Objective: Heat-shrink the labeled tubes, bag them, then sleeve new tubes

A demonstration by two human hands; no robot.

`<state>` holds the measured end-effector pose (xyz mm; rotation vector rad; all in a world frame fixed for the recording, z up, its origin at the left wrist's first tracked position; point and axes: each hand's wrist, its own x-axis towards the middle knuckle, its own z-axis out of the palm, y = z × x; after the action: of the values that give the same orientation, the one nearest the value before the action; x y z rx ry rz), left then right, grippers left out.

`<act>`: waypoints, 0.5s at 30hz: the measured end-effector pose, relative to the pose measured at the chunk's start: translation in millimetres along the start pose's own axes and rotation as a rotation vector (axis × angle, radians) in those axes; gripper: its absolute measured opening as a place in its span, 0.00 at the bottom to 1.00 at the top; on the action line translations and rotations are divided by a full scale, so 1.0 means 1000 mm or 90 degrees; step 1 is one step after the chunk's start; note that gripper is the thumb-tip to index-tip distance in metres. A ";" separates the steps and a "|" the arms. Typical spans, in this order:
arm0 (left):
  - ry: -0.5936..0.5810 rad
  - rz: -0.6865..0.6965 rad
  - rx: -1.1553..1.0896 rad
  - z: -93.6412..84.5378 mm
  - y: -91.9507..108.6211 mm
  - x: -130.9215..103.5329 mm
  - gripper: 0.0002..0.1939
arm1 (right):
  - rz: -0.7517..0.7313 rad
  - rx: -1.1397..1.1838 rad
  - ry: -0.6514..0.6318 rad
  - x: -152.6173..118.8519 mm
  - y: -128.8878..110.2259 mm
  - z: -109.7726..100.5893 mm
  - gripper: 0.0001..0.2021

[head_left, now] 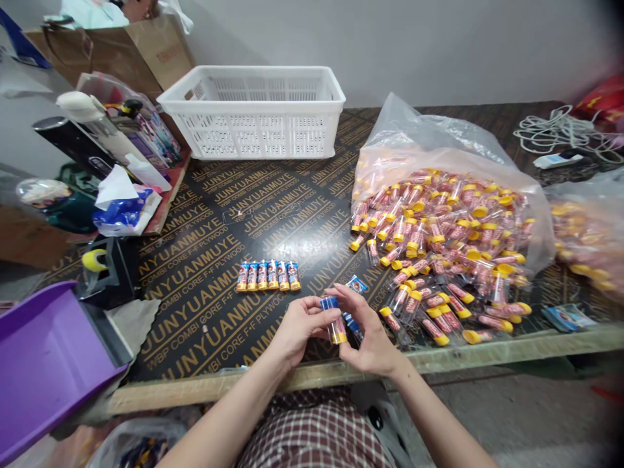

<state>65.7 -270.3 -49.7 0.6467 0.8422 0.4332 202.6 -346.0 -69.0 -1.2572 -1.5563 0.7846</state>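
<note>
At the table's front edge, my left hand (296,329) pinches a small clear tube (335,323) between thumb and fingers. The tube is tilted, with a blue upper end, reddish print and a yellow lower end. My right hand (374,337) curves around its other side, fingertips by the blue end and thumb by the yellow one. Blue printed labels (356,284) lie partly hidden behind my right hand. Left of my hands stands a neat row of several blue-labelled tubes (268,277) with yellow ends. To the right spreads a heap of yellow-capped tubes (439,224) without blue labels.
The heap spills from a clear plastic bag (390,133). A white plastic basket (258,130) stands at the back. Bottles, a tissue pack (127,209), a tape dispenser (104,266) and a purple dustpan (49,370) are at left. Blue labels (568,318) and a white cable (556,133) lie at right.
</note>
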 end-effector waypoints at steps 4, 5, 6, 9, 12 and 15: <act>-0.002 0.004 -0.001 0.001 0.001 -0.001 0.24 | -0.008 0.013 0.013 0.000 0.001 0.002 0.44; -0.002 0.004 -0.001 0.002 0.001 -0.002 0.24 | -0.008 0.013 0.016 0.000 0.001 0.002 0.44; -0.003 0.005 -0.001 0.002 0.002 -0.002 0.24 | -0.009 0.013 0.019 0.000 0.001 0.003 0.44; -0.004 0.006 -0.005 0.002 0.002 -0.002 0.23 | -0.013 0.012 0.027 -0.001 0.001 0.004 0.44; -0.011 0.006 -0.009 -0.001 0.002 -0.002 0.23 | -0.015 0.009 0.031 0.000 0.001 0.004 0.44; -0.009 0.013 -0.010 -0.005 0.002 -0.001 0.22 | -0.018 0.006 0.022 0.003 0.001 0.006 0.44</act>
<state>61.1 -267.8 -50.5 0.6441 0.8187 0.4524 197.3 -342.7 -71.7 -1.2337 -1.5374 0.7469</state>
